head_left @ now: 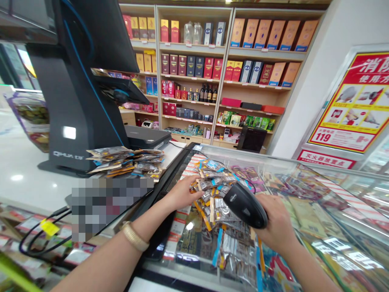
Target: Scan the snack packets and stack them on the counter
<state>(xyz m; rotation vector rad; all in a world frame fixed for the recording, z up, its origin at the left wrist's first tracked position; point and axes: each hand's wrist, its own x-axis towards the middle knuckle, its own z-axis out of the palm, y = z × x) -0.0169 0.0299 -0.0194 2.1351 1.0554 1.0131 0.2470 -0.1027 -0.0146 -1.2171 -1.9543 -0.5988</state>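
Note:
My right hand [276, 221] is wrapped round the handle of a black barcode scanner [245, 206], whose head points left over a heap of small snack packets [223, 209] on the glass counter. My left hand [182, 192], with a gold bracelet on the wrist, pinches the edge of a snack packet [201, 185] at the heap's left side. The packets are clear-and-brown with orange and blue edges. Some lie under the scanner and are partly hidden. A second pile of similar packets [127, 161] lies on the white counter by the register.
A black register stand [79, 97] with screens rises at the left. The scanner's thin cable crosses the glass counter [258, 156]. Bagged goods show through the glass at the right. Shelves of boxed bottles [194, 67] stand behind, and cables [39, 243] hang at the lower left.

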